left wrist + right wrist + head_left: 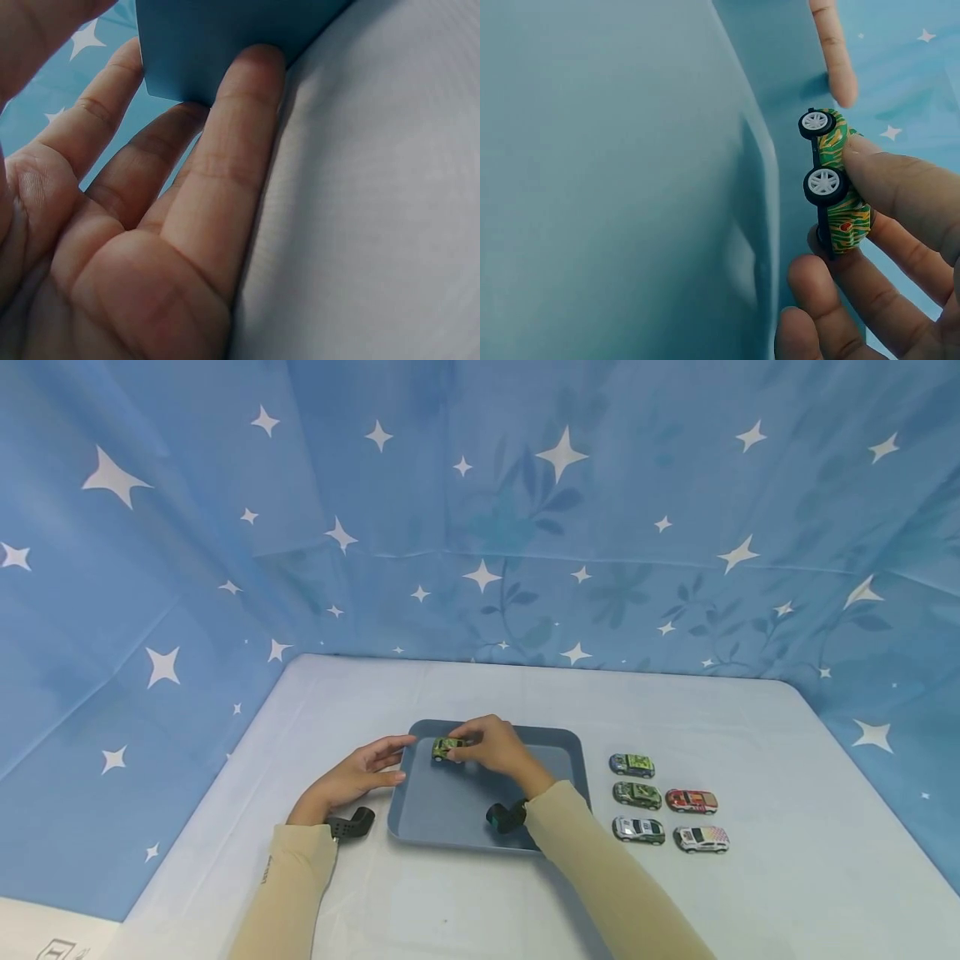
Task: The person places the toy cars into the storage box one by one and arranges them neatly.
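My right hand [493,747] pinches a green-and-yellow striped toy car [441,749] between thumb and fingers, over the back left part of a blue-grey tray [450,814]. In the right wrist view the toy car [840,154] shows white-spoked wheels and stands off the tray floor [630,180]. At the tray's left side, my left hand [363,774] has its fingers fairly straight, with fingertips against the outer wall. The left wrist view shows the left hand [157,210] touching the tray wall [195,45] from outside.
Right of the tray sit several toy cars: a blue-green one [632,766], a green one [637,795], a silver one [638,830], a red one [692,802] and a white one [702,839]. They stand on a white-covered table [420,902]. A blue starry curtain [480,527] hangs behind.
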`<control>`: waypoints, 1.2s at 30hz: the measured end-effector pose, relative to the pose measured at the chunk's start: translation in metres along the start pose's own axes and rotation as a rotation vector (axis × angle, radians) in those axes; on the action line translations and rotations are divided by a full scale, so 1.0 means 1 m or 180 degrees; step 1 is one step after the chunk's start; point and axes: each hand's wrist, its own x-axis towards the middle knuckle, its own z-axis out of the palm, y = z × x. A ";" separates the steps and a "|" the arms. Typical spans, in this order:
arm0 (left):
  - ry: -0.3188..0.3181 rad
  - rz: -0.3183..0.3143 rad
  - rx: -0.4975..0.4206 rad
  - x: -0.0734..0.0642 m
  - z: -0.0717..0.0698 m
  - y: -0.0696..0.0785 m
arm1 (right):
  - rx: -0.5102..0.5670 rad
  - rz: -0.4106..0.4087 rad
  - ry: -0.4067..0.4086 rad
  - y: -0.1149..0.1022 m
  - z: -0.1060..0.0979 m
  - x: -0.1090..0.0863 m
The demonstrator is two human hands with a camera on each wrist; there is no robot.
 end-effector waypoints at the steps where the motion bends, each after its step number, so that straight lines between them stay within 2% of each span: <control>1: 0.0000 0.0001 -0.0001 0.000 0.000 0.000 | -0.0010 0.0008 0.0001 -0.001 0.001 0.001; 9: 0.0001 -0.0003 -0.0038 -0.002 0.001 0.003 | -0.0032 0.0063 -0.0022 -0.003 0.009 0.006; 15: -0.0007 0.0015 -0.0075 -0.002 0.001 0.003 | -0.0185 0.0122 -0.0084 -0.007 0.015 0.010; 36: -0.0028 0.0025 -0.0091 -0.001 0.000 0.003 | -0.0293 0.0210 0.0121 -0.004 0.032 0.018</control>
